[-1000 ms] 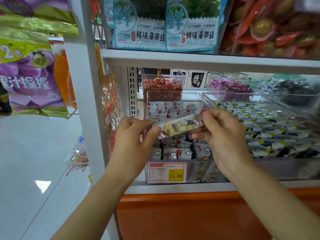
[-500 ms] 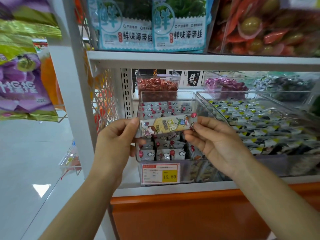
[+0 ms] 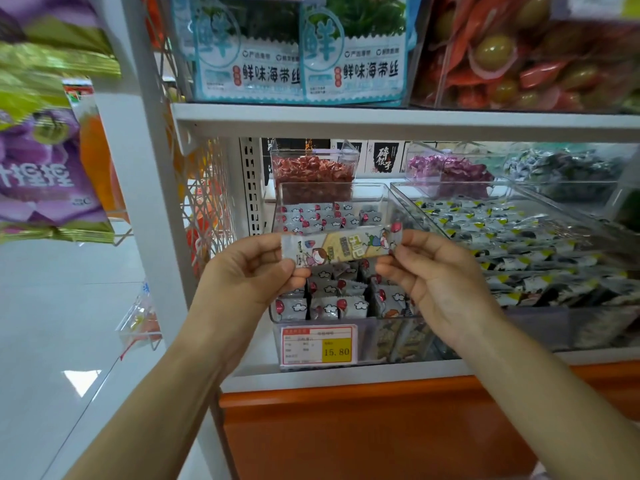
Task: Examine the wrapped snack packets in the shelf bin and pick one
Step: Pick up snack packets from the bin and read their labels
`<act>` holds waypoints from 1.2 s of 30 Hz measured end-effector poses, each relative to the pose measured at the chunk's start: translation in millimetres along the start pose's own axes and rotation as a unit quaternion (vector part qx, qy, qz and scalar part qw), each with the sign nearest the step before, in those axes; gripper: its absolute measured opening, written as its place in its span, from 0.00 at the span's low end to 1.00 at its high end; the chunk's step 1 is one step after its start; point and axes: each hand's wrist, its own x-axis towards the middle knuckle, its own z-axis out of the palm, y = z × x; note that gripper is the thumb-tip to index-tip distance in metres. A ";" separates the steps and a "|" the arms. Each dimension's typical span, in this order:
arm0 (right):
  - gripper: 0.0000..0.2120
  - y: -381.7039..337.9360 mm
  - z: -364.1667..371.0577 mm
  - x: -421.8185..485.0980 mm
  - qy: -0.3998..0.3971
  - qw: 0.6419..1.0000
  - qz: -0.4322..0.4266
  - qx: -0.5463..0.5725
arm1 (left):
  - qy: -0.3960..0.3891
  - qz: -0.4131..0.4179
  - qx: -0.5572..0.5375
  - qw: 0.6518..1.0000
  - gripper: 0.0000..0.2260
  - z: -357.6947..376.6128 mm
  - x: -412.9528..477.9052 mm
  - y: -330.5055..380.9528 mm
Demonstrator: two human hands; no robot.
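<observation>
Since a second ago, before the shelf bin (image 3: 367,185) at frame centre, the right hand (image 3: 436,271) has been rolled palm-up; one end of the near-level snack packet (image 3: 341,249) is pinched by it, the other by the left hand (image 3: 249,268).

Long packet (image 3: 341,245) is up, held level and stretched flat: left fingers (image 3: 266,245) pinch one crimped clear end, right fingers (image 3: 419,242) the other. Cartoon children and a yellow panel face out. Just behind and below the fingers sits the clear shelf bin (image 3: 346,185), packed with grey packets (image 3: 332,306) showing red balloons and white clouds.
</observation>
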 end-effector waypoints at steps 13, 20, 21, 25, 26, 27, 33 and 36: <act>0.17 1.4 6.4 -5.7 -0.044 0.972 -0.151 -0.174 | -0.023 0.010 0.065 0.998 0.14 -2.6 -0.4 5.0; 0.07 0.9 7.3 -11.4 -0.088 0.926 -0.211 -0.301 | -0.031 0.032 0.069 0.997 0.12 3.2 -2.8 6.9; 0.07 0.5 7.4 -11.3 -0.081 0.928 -0.211 -0.295 | -0.033 0.033 0.072 0.996 0.11 3.3 -3.1 6.7; 0.07 -2.2 5.7 -9.0 -0.071 0.939 -0.195 -0.274 | -0.047 0.039 0.113 0.992 0.12 2.9 -4.5 7.7; 0.09 -2.4 5.3 -8.4 -0.068 0.939 -0.193 -0.277 | -0.048 0.041 0.134 0.989 0.13 3.4 -5.1 7.8; 0.10 -2.2 5.0 -8.0 -0.064 0.937 -0.194 -0.283 | -0.047 0.050 0.168 0.983 0.12 4.5 -5.7 8.0; 0.08 -2.5 6.2 -9.2 -0.072 0.905 -0.234 -0.347 | -0.021 0.103 0.324 0.940 0.08 8.7 -7.0 9.1; 0.06 -1.3 7.9 -9.9 -0.090 0.900 -0.230 -0.359 | -0.021 0.101 0.325 0.940 0.04 8.9 -6.4 11.7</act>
